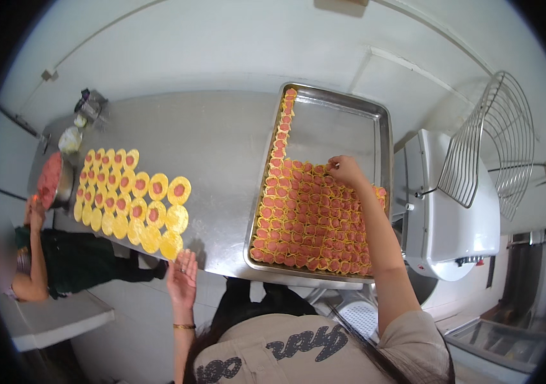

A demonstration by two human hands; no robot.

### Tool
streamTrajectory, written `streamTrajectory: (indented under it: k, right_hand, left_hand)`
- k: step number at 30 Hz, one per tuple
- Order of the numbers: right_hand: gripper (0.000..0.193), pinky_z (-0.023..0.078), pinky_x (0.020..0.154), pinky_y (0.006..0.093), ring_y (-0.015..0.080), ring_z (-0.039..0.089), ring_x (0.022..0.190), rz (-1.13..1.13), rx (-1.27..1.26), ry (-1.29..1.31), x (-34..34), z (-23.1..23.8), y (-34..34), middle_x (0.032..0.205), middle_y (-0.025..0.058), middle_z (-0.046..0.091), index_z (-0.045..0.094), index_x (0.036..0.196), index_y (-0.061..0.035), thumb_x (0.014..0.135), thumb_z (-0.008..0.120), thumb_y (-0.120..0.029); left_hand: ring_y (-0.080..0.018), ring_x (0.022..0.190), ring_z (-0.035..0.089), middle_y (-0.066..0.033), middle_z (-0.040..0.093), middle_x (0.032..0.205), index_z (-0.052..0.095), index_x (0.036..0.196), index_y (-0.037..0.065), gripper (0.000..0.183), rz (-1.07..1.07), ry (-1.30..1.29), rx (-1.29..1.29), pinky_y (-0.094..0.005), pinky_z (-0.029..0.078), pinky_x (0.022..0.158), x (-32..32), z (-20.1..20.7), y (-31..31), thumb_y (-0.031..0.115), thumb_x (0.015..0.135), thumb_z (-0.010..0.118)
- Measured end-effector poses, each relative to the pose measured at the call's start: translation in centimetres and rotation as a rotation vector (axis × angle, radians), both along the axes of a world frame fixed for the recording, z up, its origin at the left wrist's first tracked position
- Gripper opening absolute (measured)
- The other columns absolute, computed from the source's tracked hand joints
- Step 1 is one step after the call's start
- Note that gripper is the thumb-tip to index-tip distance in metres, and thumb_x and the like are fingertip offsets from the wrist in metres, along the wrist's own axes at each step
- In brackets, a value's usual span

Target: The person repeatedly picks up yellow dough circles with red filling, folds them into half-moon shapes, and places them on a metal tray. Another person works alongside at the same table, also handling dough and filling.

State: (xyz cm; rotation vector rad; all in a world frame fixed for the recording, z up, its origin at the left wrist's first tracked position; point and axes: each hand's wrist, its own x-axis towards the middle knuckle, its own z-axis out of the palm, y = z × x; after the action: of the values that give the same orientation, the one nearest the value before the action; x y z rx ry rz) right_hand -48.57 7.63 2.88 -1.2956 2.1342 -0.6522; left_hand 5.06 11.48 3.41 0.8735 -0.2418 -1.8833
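My right hand (346,171) reaches over the large metal tray (343,97), its fingers pinched at the end of a row of open-topped dumplings (305,217). The dumpling at my fingertips is mostly hidden by them. Yellow wrappers with pink meat filling stand packed in rows over the tray's near part, and a single line runs up its left side. Beside the table's front edge, my left hand (183,279) is open, palm up and fingers stretched, with nothing in it. Just above its fingertips lie flat round yellow wrappers (171,244), many with a dab of meat filling.
At the far left, another person's hand (34,210) is at a metal bowl of pink filling (52,181). A small plastic bag (70,139) lies beyond it on the steel table (221,134). Right of the tray stands a white mixer (442,205) with a raised wire guard (494,144).
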Motion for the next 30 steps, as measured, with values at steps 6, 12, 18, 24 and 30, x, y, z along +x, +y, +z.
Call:
streamTrajectory:
  k: [6,12,18,24,30]
  right_hand:
    - [0.029,0.053,0.063,0.0346,0.0250,0.067,0.068,0.159,0.032,0.048,-0.3,0.9,0.2,0.080,0.0154,0.069,0.071,0.095,-0.0042,0.071,0.053,-0.003]
    - [0.034,0.052,0.058,0.0323,0.0208,0.067,0.063,0.130,0.003,0.011,-0.8,0.1,0.3,0.083,0.0140,0.069,0.070,0.098,-0.0024,0.073,0.049,0.003]
    - [0.038,0.051,0.057,0.0309,0.0169,0.065,0.060,0.182,0.054,0.044,-1.2,-0.7,0.2,0.086,0.0137,0.070,0.069,0.104,-0.0011,0.074,0.046,0.006]
    - [0.042,0.050,0.055,0.0319,0.0146,0.063,0.063,0.114,0.005,-0.066,-1.0,-0.8,0.0,0.091,0.0128,0.069,0.067,0.108,-0.0025,0.076,0.043,0.007]
    - [0.042,0.050,0.060,0.0341,0.0218,0.064,0.065,0.133,0.093,-0.091,0.0,0.5,0.0,0.088,0.0172,0.068,0.066,0.112,-0.0057,0.077,0.043,0.001]
  left_hand:
    - [-0.0268,0.127,0.044,-0.0154,0.049,0.131,0.043,0.129,0.000,0.046,-0.041,0.002,-0.059,-0.0361,0.039,0.105,-1.5,0.2,0.4,0.035,0.099,0.041]
    - [-0.0263,0.125,0.046,-0.0155,0.050,0.129,0.043,0.129,0.000,0.048,-0.061,0.001,-0.053,-0.0352,0.040,0.104,-2.5,0.9,0.4,0.037,0.099,0.040]
    - [-0.0255,0.125,0.046,-0.0150,0.050,0.130,0.044,0.128,0.000,0.048,-0.015,0.030,-0.056,-0.0349,0.040,0.103,-1.1,0.5,0.8,0.037,0.098,0.042]
    - [-0.0256,0.127,0.044,-0.0151,0.048,0.133,0.045,0.128,0.000,0.048,0.001,0.037,-0.061,-0.0351,0.040,0.104,-0.5,0.5,1.2,0.037,0.098,0.044]
    - [-0.0261,0.125,0.046,-0.0153,0.050,0.130,0.044,0.128,0.000,0.047,0.005,0.030,-0.050,-0.0355,0.040,0.103,-0.4,0.7,1.0,0.037,0.098,0.042]
